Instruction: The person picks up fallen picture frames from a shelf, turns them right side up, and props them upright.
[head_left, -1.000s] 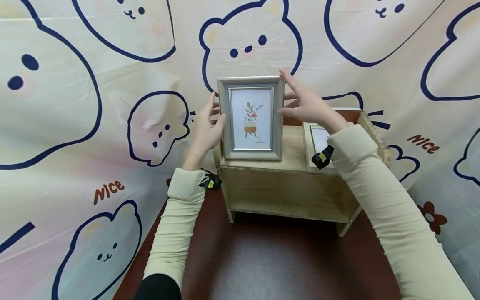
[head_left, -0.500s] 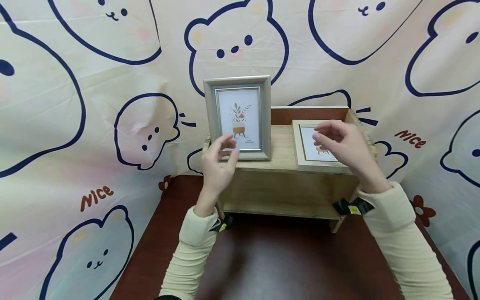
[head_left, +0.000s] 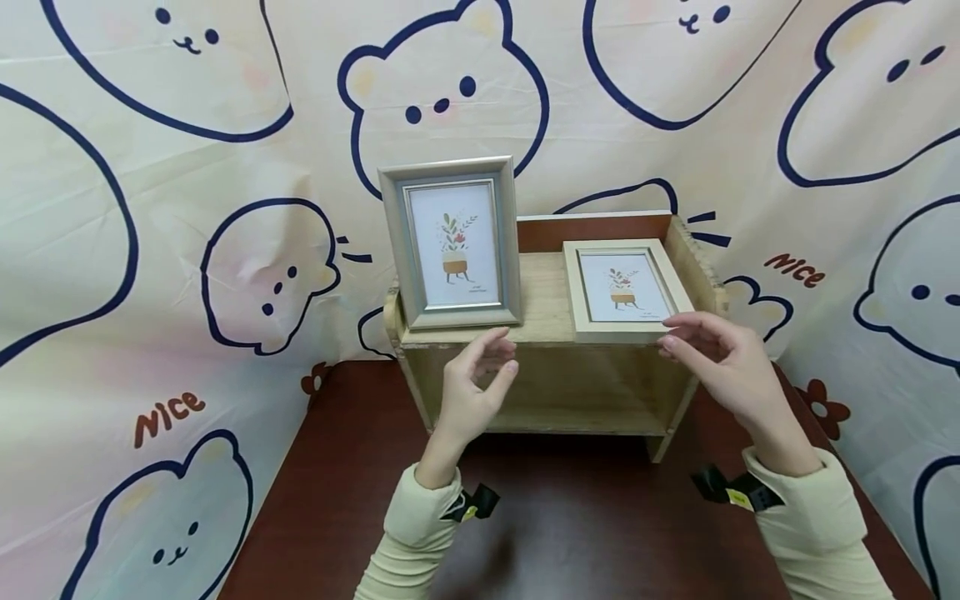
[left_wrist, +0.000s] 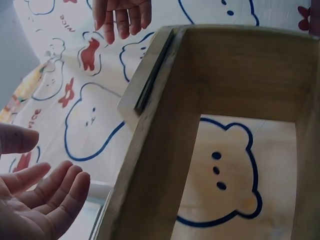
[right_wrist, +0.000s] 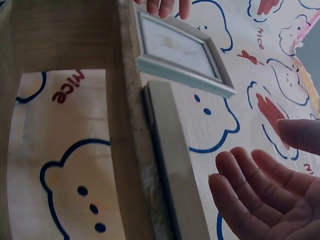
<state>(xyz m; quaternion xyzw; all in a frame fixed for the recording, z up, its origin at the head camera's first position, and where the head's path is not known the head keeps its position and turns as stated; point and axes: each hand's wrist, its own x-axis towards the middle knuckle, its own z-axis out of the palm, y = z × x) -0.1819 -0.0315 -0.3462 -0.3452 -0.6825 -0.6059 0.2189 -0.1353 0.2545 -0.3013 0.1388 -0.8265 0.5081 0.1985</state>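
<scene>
A silver-grey picture frame point(head_left: 452, 243) with a potted-plant print stands upright on the left of a small wooden shelf point(head_left: 543, 308). To its right, a cream picture frame point(head_left: 621, 287) with a similar print lies flat on the shelf's top. My left hand point(head_left: 478, 385) hovers in front of the shelf, just below the upright frame, its fingers loosely bent around nothing. Near the flat frame's front right corner is my right hand point(head_left: 727, 367), also holding nothing. The right wrist view shows its fingers point(right_wrist: 242, 187) apart from that frame's edge.
Under the shelf spreads a dark reddish-brown table point(head_left: 555, 517). A cloth backdrop point(head_left: 262, 167) with bear drawings hangs behind and on both sides. The shelf has a raised right side panel point(head_left: 693, 258) beside the flat frame.
Both hands have come off the upright frame and drawn back toward the person, the right one also swinging rightward past the flat frame. The upright frame stays standing. The head view has shifted slightly.
</scene>
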